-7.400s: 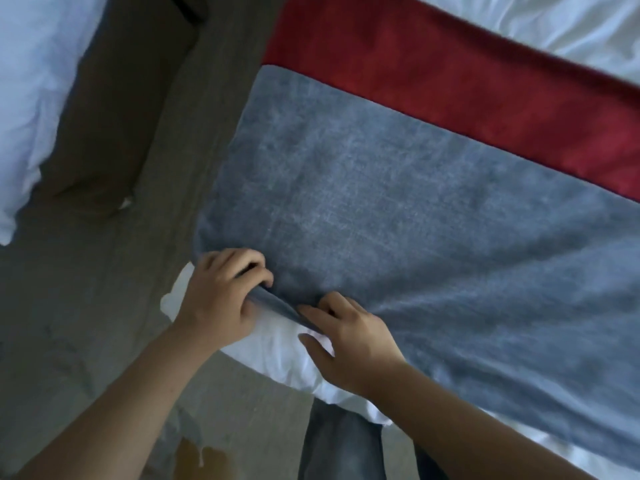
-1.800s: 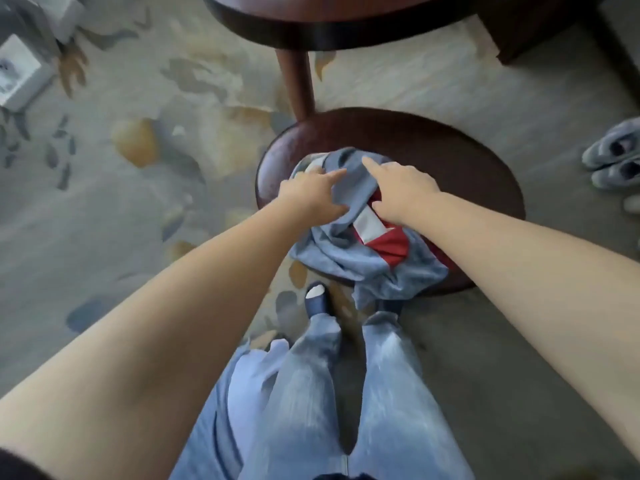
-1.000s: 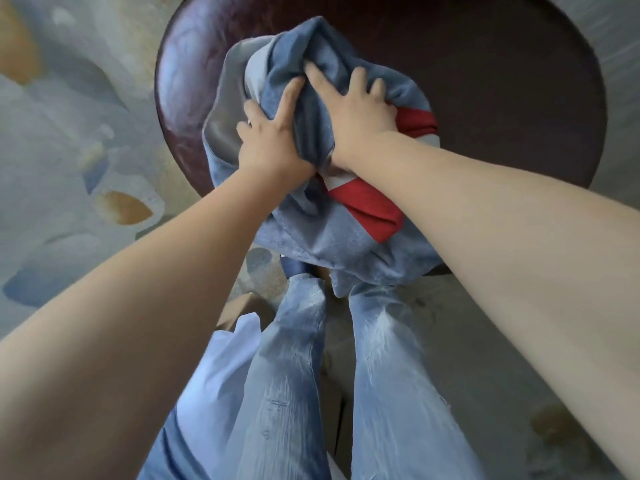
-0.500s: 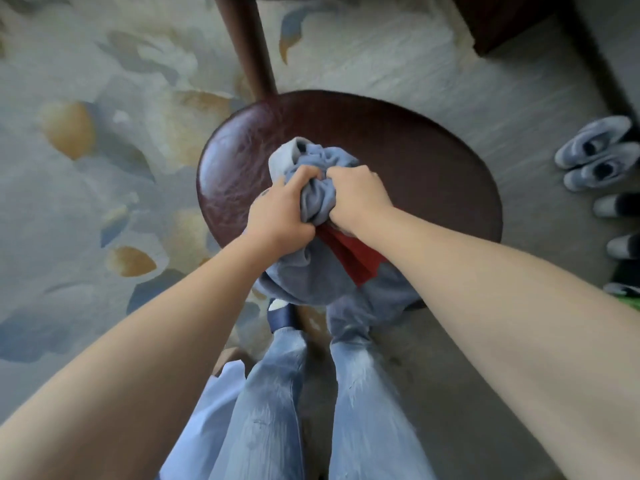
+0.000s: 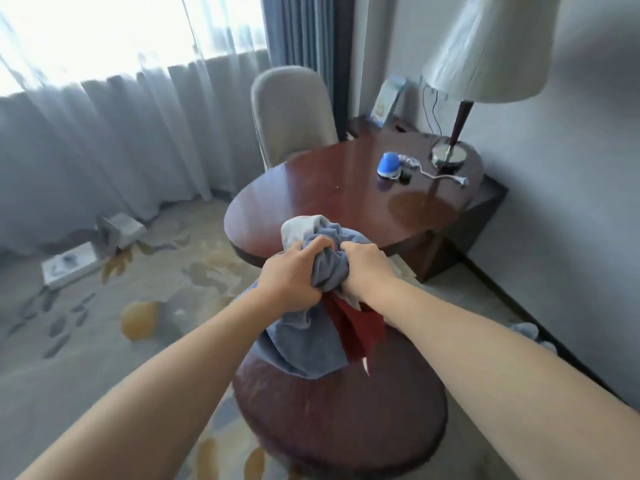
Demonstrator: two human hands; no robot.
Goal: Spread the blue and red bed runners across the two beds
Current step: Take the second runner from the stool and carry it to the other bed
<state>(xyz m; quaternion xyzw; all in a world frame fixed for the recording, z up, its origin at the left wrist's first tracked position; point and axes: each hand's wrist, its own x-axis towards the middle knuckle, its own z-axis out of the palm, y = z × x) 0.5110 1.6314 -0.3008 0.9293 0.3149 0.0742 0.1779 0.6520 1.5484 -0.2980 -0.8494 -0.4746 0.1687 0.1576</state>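
Gripping the blue and red bed runner [image 5: 304, 344] as a crumpled wad with the left hand [image 5: 291, 275] and the right hand [image 5: 363, 271], side by side, fingers curled tight into the blue cloth; holding it over the round stool [image 5: 339, 420], lowest folds close above the seat (touching or clear, hard to tell).

Could shed a loose red fold onto the carpet [image 5: 69, 341] and trip a foot on the way to the beds; could brush the dark round table [image 5: 311, 202] just beyond; likely to reach the bed twisted, ends buried in the wad, slowing the spread.

Against half a second ago: raised higher off the stool; looking up now, toward table, lamp [image 5: 491, 50] and curtains [image 5: 104, 150] rather than down at the seat; same two-fisted grip.
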